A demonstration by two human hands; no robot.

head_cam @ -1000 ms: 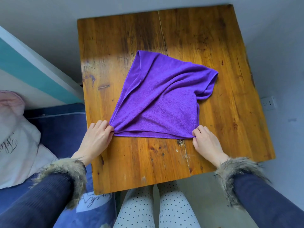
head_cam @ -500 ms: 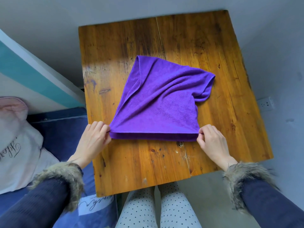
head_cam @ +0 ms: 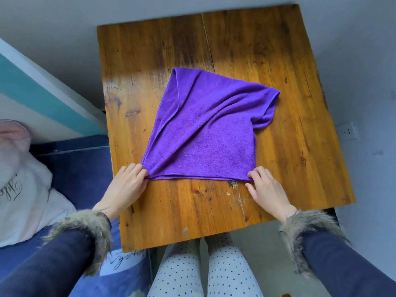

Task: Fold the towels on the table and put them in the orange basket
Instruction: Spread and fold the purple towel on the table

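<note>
A purple towel [head_cam: 205, 133] lies folded over on the wooden table [head_cam: 289, 168], rumpled, with its far right corner curled up. My left hand [head_cam: 126, 187] pinches the towel's near left corner. At the near right corner, my right hand [head_cam: 267, 191] pinches the edge with thumb and fingertips. The near edge runs straight between both hands. No orange basket is in view.
A blue bed cover [head_cam: 75, 168] with a white and pink pillow [head_cam: 23, 189] lies left of the table. A wall socket [head_cam: 348, 131] sits low on the grey wall at the right. My legs in dotted trousers [head_cam: 203, 271] are under the table's near edge.
Both hands kept hold of the near corners and drew the near edge straighter; the right hand shifted slightly right. The far right corner stayed curled.
</note>
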